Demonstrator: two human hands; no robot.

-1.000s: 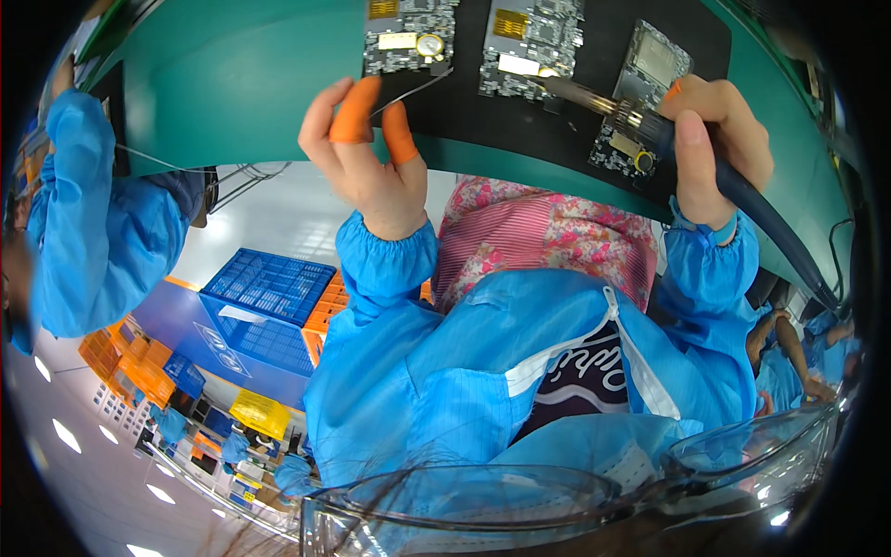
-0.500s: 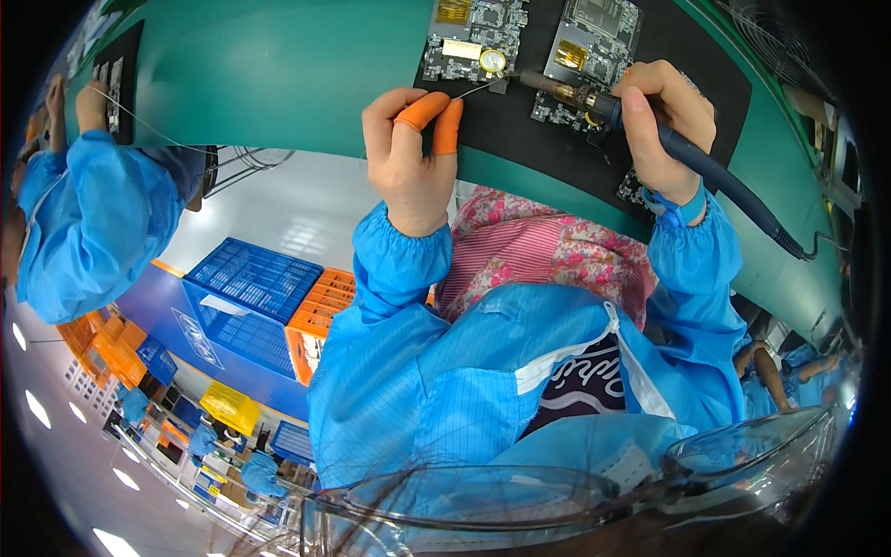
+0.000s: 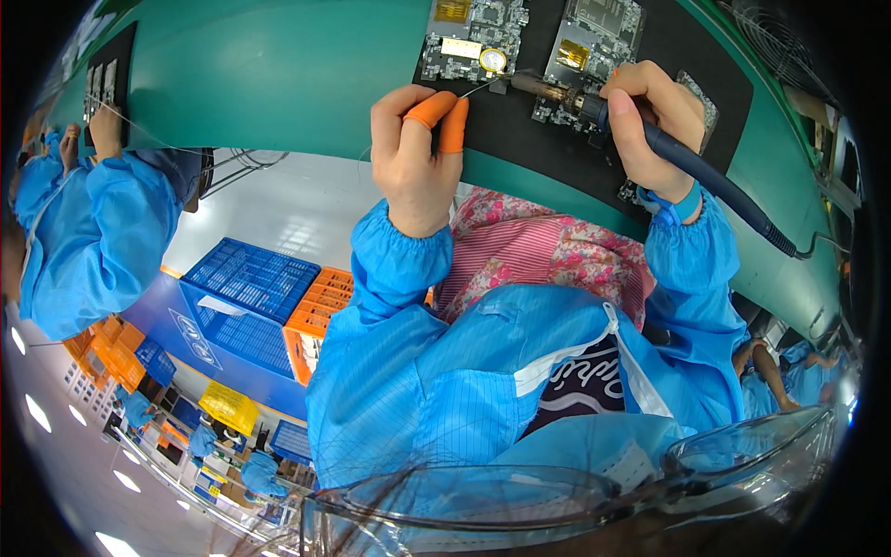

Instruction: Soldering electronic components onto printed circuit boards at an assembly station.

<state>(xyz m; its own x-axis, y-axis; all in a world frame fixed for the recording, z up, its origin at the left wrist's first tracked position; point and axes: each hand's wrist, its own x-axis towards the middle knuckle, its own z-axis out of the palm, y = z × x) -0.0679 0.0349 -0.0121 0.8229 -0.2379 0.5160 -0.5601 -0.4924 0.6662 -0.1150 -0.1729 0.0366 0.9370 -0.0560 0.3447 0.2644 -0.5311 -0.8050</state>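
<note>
Pinched between the orange-cotted fingertips of my left hand [image 3: 416, 162] is a thin strand of solder wire [image 3: 480, 87]. It points up and right toward the lower edge of a circuit board [image 3: 473, 42] that carries a round coin cell [image 3: 493, 60]. My right hand [image 3: 657, 125] is wrapped round a dark blue soldering iron [image 3: 687, 158]. The iron's tip reaches left to that same lower edge, close to the wire's end; whether they touch is too small to tell. Under the iron's barrel lies a second circuit board [image 3: 594, 46].
Both boards rest on a black mat [image 3: 520, 135] over a green bench top [image 3: 278, 74]. Another board [image 3: 698, 107] lies partly behind my right hand. The iron's cable [image 3: 821, 239] trails right. A co-worker in blue [image 3: 102, 232] sits at left, near blue [image 3: 251, 278] and orange crates [image 3: 318, 302].
My left hand has shifted slightly right. The iron and my right hand have drawn slightly left. At far left, the co-worker's hands have moved a little lower.
</note>
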